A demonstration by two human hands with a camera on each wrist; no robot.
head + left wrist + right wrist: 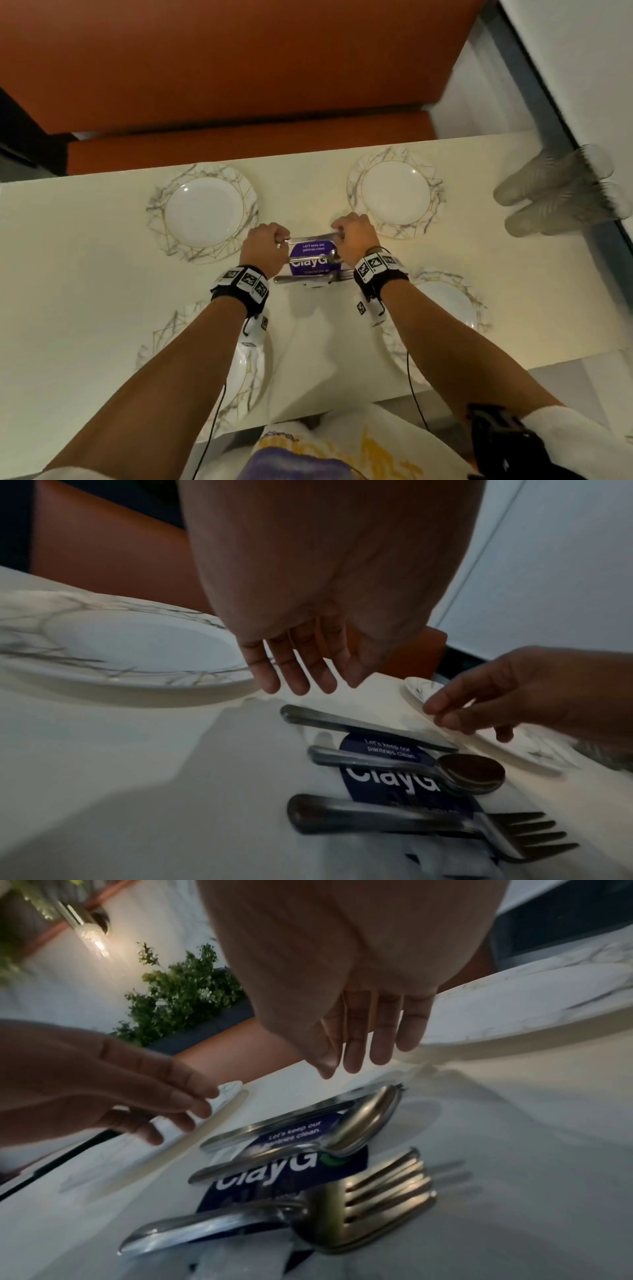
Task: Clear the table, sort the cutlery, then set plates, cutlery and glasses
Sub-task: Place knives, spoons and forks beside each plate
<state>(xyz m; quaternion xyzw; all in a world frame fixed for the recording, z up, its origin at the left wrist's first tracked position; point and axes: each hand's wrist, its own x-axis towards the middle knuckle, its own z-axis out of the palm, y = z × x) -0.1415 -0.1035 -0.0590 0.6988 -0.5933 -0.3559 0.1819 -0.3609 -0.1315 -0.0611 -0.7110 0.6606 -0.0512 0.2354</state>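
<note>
Sorted cutlery lies on a purple card (310,263) at the middle of the table: knives (313,237) farthest, spoons (317,257) in the middle, forks (308,279) nearest. My left hand (265,245) hovers at the knives' handle end and my right hand (352,240) at their tip end. In the left wrist view the left fingers (298,674) hang relaxed just above the knife handles (342,723), holding nothing. In the right wrist view the right fingers (363,1047) are likewise straight above the knives (274,1125), spoons (363,1123) and forks (369,1204).
Marble-rimmed white plates sit at far left (157,205), far right (435,192), near left (161,337) and near right (476,298). Several ribbed glasses (555,192) stand at the table's far right edge. An orange bench (239,144) runs behind the table.
</note>
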